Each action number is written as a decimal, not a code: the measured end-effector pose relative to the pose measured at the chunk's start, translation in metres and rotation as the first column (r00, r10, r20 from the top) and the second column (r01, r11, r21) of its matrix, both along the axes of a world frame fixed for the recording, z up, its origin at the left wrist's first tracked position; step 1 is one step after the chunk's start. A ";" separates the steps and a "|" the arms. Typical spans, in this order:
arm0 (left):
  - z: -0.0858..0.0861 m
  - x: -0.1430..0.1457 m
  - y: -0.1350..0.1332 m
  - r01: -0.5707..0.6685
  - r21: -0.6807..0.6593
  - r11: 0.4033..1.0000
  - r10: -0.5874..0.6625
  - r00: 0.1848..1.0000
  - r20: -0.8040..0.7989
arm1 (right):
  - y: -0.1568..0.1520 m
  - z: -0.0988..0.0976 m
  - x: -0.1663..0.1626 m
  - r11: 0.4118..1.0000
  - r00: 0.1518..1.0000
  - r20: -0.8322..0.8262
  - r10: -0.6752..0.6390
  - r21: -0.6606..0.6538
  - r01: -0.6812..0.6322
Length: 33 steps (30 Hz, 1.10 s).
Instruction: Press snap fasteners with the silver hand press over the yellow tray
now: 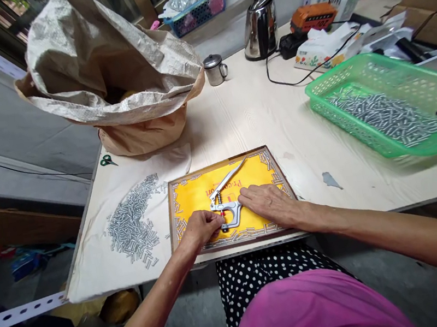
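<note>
A pair of snap-fastener pliers (234, 215) with a light grey frame lies over a shallow tray (171, 215) lined with yellow printed sheet. One long handle slants up to the far right; the other runs under my right hand (268, 204), whose fingers are curled over it. At the jaws, my left hand (202, 227) is closed in a pinch, and whatever its fingertips hold is hidden. Small silvery metal pins (246, 233) line the tray's edges. Left of the tray, a heap of similar metal pieces (132, 221) rests on white cloth (94, 266).
A large open woven sack (147, 130) stands at the back left, with green-handled scissors (108, 160) beside it. To the right, a green basket (363, 135) contains many metal pieces. A lidded steel cup (214, 71), kettle (259, 27) and cable (293, 83) are farther back.
</note>
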<state>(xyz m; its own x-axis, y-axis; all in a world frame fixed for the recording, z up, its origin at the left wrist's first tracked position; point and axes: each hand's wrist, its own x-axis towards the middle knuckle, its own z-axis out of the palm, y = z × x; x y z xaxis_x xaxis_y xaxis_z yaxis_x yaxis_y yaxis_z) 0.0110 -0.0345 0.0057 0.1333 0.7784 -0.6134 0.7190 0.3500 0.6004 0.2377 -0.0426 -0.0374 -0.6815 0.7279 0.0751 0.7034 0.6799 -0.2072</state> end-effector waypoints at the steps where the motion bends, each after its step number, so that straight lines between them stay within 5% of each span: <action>1: 0.000 0.000 0.001 0.002 -0.016 1.000 -0.002 1.000 0.000 | 0.000 0.000 0.000 1.000 1.000 0.000 0.001 0.003 -0.001; 14: 0.003 0.001 0.005 0.007 -0.103 0.995 -0.008 1.000 -0.018 | 0.030 0.019 0.011 1.000 1.000 -0.022 0.015 0.017 -0.015; 21: 0.001 0.001 0.002 -0.004 -0.081 0.997 0.002 1.000 -0.029 | 0.065 0.021 0.013 0.999 0.994 0.104 0.046 0.006 -0.047; 29: -0.001 0.001 -0.001 -0.054 -0.085 0.995 0.051 0.998 -0.036 | 0.063 0.030 0.009 0.999 0.981 0.189 0.033 -0.044 -0.025; 33: 0.006 0.005 -0.010 0.042 0.117 0.992 -0.014 0.974 -0.228 | 0.057 0.034 0.011 0.998 0.987 0.154 0.042 -0.049 -0.035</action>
<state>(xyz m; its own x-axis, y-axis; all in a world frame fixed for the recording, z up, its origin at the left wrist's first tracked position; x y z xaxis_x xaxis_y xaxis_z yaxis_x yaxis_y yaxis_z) 0.0155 -0.0443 0.0117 0.0249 0.8464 -0.5319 0.8495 0.2627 0.4576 0.2486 0.0140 -0.0035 -0.7100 0.7010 -0.0666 0.7028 0.6996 -0.1292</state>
